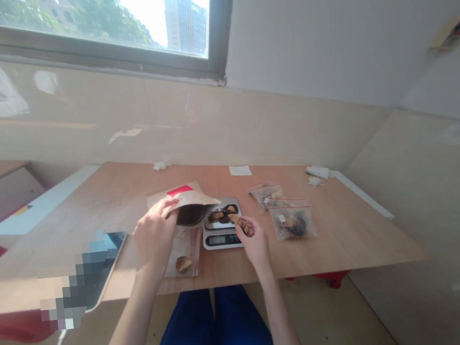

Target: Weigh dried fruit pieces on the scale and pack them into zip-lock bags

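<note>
two hands work over a plywood table (pixel 342 243), its far edge against the pale wall panel and its near edge just past the wrists. the left hand (pixel 155 236) grips one kraft paper pouch (pixel 188 204) with a red label, fingers wrapped closed round its side, its dark mouth tipped toward one digital kitchen scale (pixel 223 238). the right hand (pixel 255 243) sits just beside the scale, fingers pinched shut on a brown dried piece (pixel 238 223), with more dark pieces (pixel 229 209) on the scale's tray. under the pouch lies one clear plastic bag (pixel 185 258) holding a single brown slice (pixel 184 263). two zip bags (pixel 292 222) lie right of the scale, touching each other, and bare wood runs on past them toward the table's right edge
</note>
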Tool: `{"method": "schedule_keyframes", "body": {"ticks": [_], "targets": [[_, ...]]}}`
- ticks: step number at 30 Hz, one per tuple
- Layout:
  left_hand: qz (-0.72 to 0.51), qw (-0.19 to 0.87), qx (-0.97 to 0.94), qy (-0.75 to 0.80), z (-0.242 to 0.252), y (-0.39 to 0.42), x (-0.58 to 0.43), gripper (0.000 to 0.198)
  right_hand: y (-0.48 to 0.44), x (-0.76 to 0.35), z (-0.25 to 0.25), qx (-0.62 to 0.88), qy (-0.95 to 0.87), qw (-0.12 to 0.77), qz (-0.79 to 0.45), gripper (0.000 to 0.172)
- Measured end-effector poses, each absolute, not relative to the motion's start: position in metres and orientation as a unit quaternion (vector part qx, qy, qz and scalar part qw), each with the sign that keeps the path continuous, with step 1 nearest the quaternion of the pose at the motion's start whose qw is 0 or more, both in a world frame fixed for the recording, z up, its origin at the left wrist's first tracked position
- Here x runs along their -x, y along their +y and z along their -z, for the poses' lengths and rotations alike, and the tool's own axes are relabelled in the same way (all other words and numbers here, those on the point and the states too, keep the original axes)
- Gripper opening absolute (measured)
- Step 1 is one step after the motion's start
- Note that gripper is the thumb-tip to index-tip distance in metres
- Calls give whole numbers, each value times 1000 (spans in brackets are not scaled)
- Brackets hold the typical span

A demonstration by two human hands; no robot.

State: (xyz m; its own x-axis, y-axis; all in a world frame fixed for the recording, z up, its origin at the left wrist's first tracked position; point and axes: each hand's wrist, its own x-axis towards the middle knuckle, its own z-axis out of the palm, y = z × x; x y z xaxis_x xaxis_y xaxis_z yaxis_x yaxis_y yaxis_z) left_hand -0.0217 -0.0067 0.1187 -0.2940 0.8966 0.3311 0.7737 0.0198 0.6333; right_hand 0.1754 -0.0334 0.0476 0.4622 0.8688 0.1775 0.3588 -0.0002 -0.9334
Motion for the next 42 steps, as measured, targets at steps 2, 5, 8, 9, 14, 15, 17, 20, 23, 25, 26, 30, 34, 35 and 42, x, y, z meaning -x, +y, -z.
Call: {"method": "schedule_keyframes", "body": {"ticks": [2,5,8,9,14,15,17,20,23,25,26,30,34,35,42], "targets": [[-398,79,-592,697,-120,-1,19,28,-21,-187,-35,672,-465,534,-218,33],[-448,114,-583,668,-123,9,20,27,-10,-197,-24,673,-497,515,-186,32],[-524,172,-575,604,-126,24,24,27,-3,-202,-22,670,-544,477,-166,31],[-548,176,-578,579,-128,30,26,26,-1,-203,-22,669,-560,461,-160,32],[-606,32,-599,522,-139,63,38,21,7,-207,-26,665,-602,424,-125,35],[-607,1,-592,531,-141,69,40,20,8,-208,-26,659,-604,431,-122,35],[-608,-40,-577,543,-144,77,45,21,8,-209,-24,648,-601,454,-117,35],[-613,-57,-582,531,-141,83,48,27,8,-210,-21,640,-586,480,-128,36],[-622,-65,-577,526,-135,84,48,29,8,-209,-19,635,-587,476,-163,37],[-619,-65,-574,532,-131,83,47,31,9,-208,-19,628,-587,477,-182,37],[-613,-57,-577,537,-129,82,46,33,8,-208,-19,624,-587,481,-187,37],[-579,-36,-585,566,-120,71,41,47,8,-208,-19,605,-585,508,-182,36],[-549,-14,-619,561,-97,49,40,49,7,-207,-17,608,-581,505,-195,35],[-537,3,-639,550,-88,42,41,44,7,-206,-16,610,-579,504,-197,35],[-384,194,-732,529,-22,-18,58,31,3,-205,-17,620,-551,536,-157,34]]}}
